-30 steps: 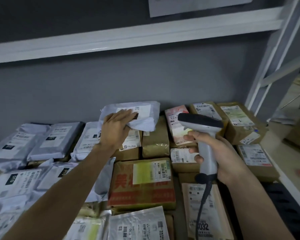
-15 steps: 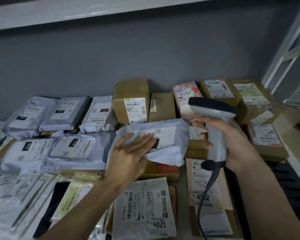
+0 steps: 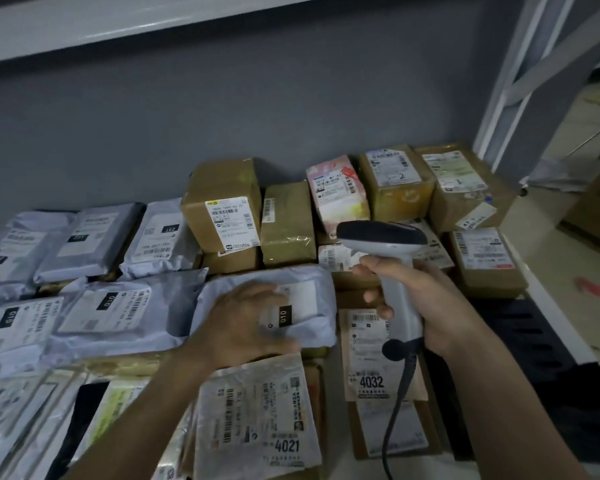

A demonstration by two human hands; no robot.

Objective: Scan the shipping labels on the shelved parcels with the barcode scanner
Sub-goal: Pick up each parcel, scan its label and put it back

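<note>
Head view: the left hand (image 3: 246, 320) lies on a grey poly mailer (image 3: 267, 303) in the middle row of the shelf, fingers fairly straight and spread over its white shipping label (image 3: 297, 306), touching it without gripping. The hand hides most of that label; only the "010" block and a blank corner show, so a read attempt now probably fails or picks up nothing. The right hand (image 3: 420, 303) has its fingers wrapped tight around the handle of the barcode scanner (image 3: 388, 258), whose head points away toward the brown cartons (image 3: 222, 206) at the back wall, not down at the mailer. With many labels packed side by side, such as "4021" (image 3: 286, 445) and "4032" (image 3: 371, 382), a wide beam could register a neighbouring code instead. The scanner cable (image 3: 397, 410) hangs across the "4032" parcel and could drag it or cover its barcode. The mailer looks slippery and may slide off the stack under the pressing hand.
</note>
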